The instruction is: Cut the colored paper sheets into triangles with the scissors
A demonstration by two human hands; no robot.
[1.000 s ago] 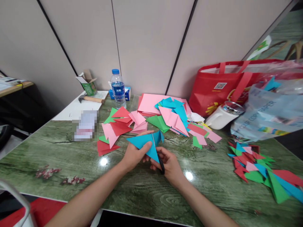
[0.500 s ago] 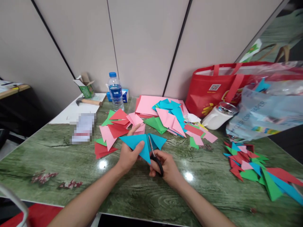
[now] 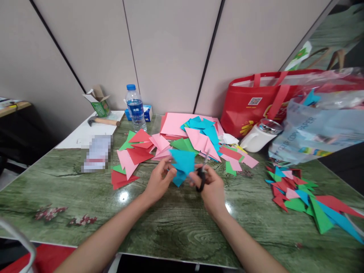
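The person's left hand (image 3: 159, 182) pinches the blue paper (image 3: 184, 161) between thumb and fingers, holding it above the counter (image 3: 170, 231). The right hand (image 3: 212, 189) is closed around the black handles of the scissors (image 3: 201, 178), whose blurred blades point up and away, just beside the paper's right edge. Whether the right fingertips also touch the paper is too blurred to tell.

Beyond the hands lie red, pink and green pieces (image 3: 139, 154), with pink sheets (image 3: 174, 123) behind them and blue pieces (image 3: 209, 131) partly on top. A bottle (image 3: 135, 110) stands upright in front of a tissue box (image 3: 148, 113). To its left, an open green box (image 3: 101, 107) and a hammer (image 3: 105, 121) rest on a white sheet (image 3: 74, 131). On the right, a white mug (image 3: 254, 138) leans tilted near a red bag (image 3: 241, 104) and a plastic bag (image 3: 301, 132); nearer the person is a multicoloured pile (image 3: 297, 193).
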